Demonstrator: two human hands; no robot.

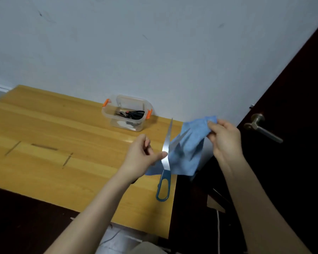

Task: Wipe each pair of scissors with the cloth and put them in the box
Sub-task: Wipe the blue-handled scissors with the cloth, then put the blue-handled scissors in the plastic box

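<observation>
A long pair of scissors [166, 149] with blue handles is held above the table's right edge, blades spread apart and pointing away. My left hand [142, 156] pinches one blade near the pivot. My right hand [223, 138] grips a blue cloth [187, 149] that drapes over the other blade and hangs behind the scissors. A clear plastic box [127, 112] with orange latches stands open near the wall. Black-handled scissors [134, 114] lie inside it.
The wooden table [62, 143] runs left from the scissors, with a few dark marks on its top. A dark door with a metal handle [262, 129] stands at the right. A white wall rises behind the box.
</observation>
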